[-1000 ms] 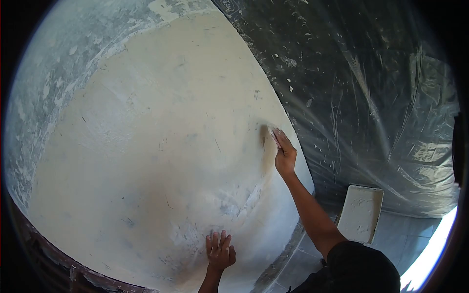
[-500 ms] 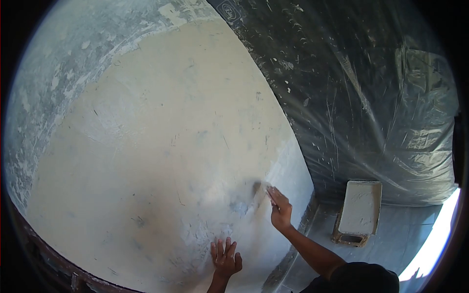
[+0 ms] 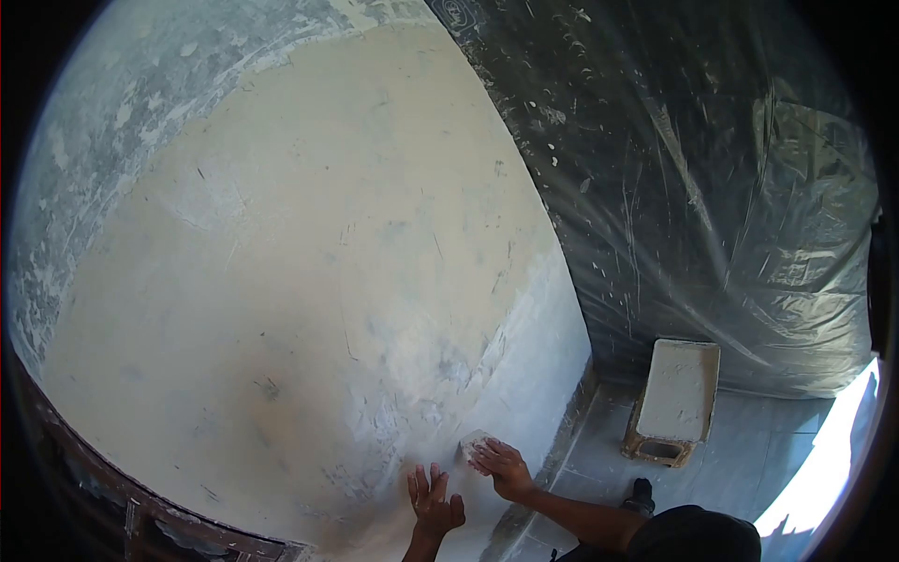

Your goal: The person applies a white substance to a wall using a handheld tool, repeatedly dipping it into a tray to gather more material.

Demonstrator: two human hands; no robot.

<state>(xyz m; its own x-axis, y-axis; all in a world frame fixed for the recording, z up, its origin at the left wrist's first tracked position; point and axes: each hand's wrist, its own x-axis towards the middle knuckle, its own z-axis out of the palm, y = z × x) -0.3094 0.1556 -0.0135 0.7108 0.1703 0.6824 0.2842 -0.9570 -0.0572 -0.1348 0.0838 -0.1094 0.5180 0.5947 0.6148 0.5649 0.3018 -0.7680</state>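
A broad wall (image 3: 309, 234), coated in cream filler, spreads in front of me. My right hand (image 3: 504, 465) has its fingers pressed over a small, flat, pale putty scraper (image 3: 474, 444), which is against the wall low on its right side. Most of the scraper is hidden under the fingers. My left hand (image 3: 434, 501) lies with spread fingers at the wall, a little left of the right hand and lower. Wet-looking, streaky filler (image 3: 379, 431) covers the patch just above the left hand, and a whiter strip (image 3: 534, 328) runs up the wall's right edge.
Right of the wall hangs a dark plastic sheet (image 3: 655, 187) spattered white. A tray (image 3: 682, 393) of pale filler rests on a small stool (image 3: 660, 453) on the tiled floor (image 3: 740, 459). A dark, worn wooden frame (image 3: 112, 478) borders the wall at lower left.
My right hand has swept down and left along the wall with the scraper, coming close to my left hand. The left hand stays about where it was. The view has shifted slightly.
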